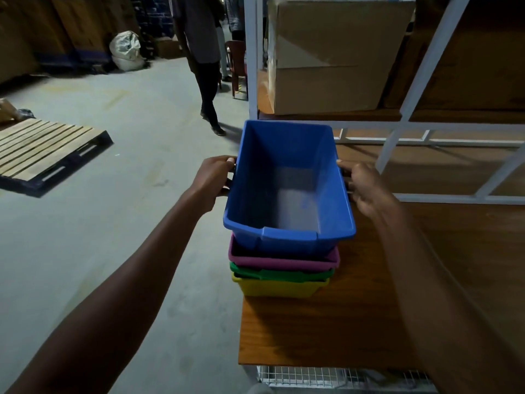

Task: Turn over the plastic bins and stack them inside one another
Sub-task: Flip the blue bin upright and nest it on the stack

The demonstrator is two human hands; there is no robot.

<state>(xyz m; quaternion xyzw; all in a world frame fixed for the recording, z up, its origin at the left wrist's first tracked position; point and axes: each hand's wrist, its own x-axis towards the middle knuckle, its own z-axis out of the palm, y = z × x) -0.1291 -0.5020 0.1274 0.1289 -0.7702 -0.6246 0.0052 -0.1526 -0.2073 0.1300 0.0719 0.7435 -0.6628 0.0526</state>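
A blue bin (287, 180) sits upright, mouth up, on top of a nested stack: a pink bin (281, 258), a green bin (281, 273) and a yellow bin (279, 288) at the bottom. The stack stands on a wooden shelf board (341, 331) near its left edge. My left hand (216, 180) grips the blue bin's left rim. My right hand (363, 186) grips its right rim. The blue bin is empty inside and sits only partly sunk into the pink one.
A white metal rack (403, 129) with large cardboard boxes (332, 58) rises behind the stack. A person (204, 61) walks on the concrete floor beyond. A wooden pallet (42, 152) lies on the floor at left. A wire basket (326, 378) sits below the board.
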